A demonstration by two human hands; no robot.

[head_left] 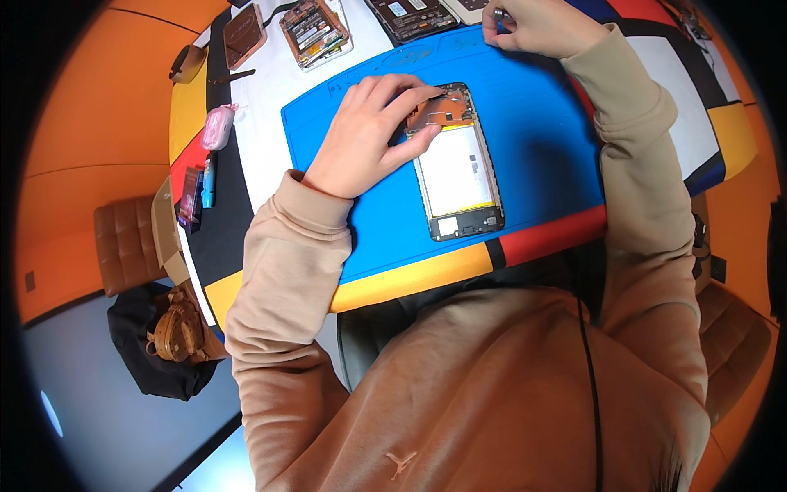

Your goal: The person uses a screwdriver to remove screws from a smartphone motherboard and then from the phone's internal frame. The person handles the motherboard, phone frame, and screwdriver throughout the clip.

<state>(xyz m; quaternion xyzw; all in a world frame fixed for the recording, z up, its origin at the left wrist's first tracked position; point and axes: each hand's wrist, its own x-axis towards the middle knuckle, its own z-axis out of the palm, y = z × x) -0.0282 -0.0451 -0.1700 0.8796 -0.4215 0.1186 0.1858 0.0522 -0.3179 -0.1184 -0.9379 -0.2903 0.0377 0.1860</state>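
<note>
An opened smartphone (459,176) lies on a blue work mat (541,107), its white battery and black lower frame exposed. Copper-coloured shielding (451,109) covers the board at its far end. My left hand (373,131) closes around that end from the left, thumb and fingertips on the shielding and frame edge. What lies under those fingers is partly hidden. Beyond the phone to the right, at the mat's far edge, my right hand (525,29) has its fingers pinched together. A small dark thing shows between them, too small to name.
Along the far side lie a brown phone back (245,37), an opened phone (316,34) and a dark opened device (414,16). At the left are black tweezers (232,77), a pink case (218,128), a blue tube (209,180) and a tape roll (188,64).
</note>
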